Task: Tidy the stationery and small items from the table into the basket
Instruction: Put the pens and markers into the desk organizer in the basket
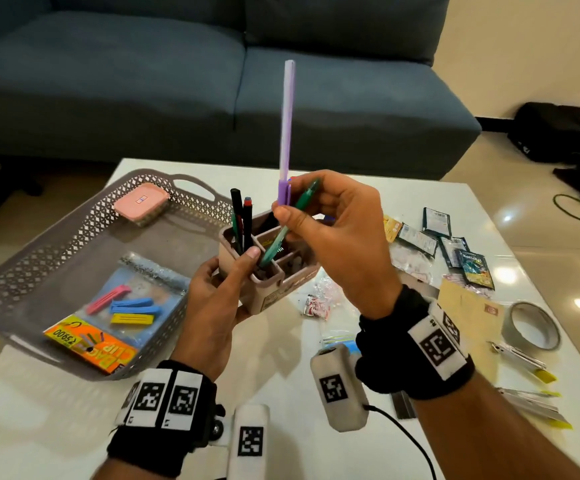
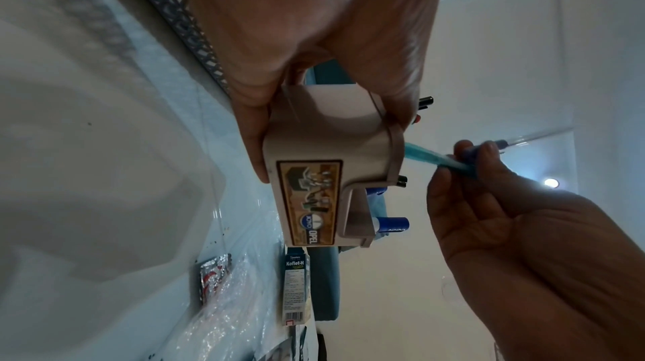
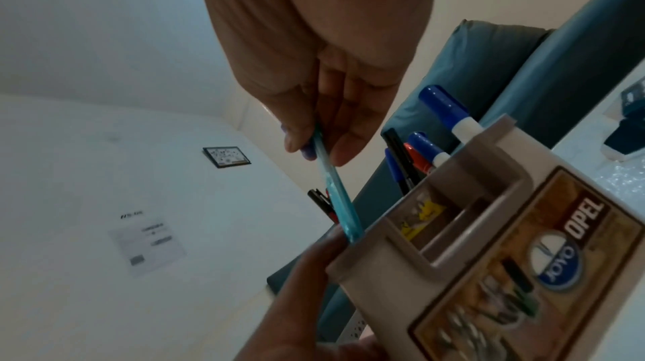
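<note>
My left hand (image 1: 226, 271) grips a beige pen holder (image 1: 281, 292) with several compartments, lifted above the table beside the grey lattice basket (image 1: 74, 244). Black and red markers (image 1: 241, 220) stand in its far-left compartment. My right hand (image 1: 302, 209) pinches a teal pen (image 1: 281, 233) whose lower end is inside a compartment, together with a long purple-and-white pen (image 1: 288, 126) pointing upward. In the left wrist view the left hand (image 2: 265, 129) wraps the pen holder (image 2: 314, 173) and the teal pen (image 2: 436, 161) enters its top. In the right wrist view my right hand (image 3: 314, 146) holds the teal pen (image 3: 335, 193) above the pen holder (image 3: 488, 256).
The basket holds a pink box (image 1: 141, 202) and a bag-clip pack (image 1: 122, 313). On the white table (image 1: 74, 427) to the right lie sachets (image 1: 454, 244), a candy wrapper (image 1: 316, 303), a tape roll (image 1: 532, 325), an envelope (image 1: 468, 306) and cutter blades (image 1: 523, 362). A blue sofa (image 1: 177, 81) stands behind.
</note>
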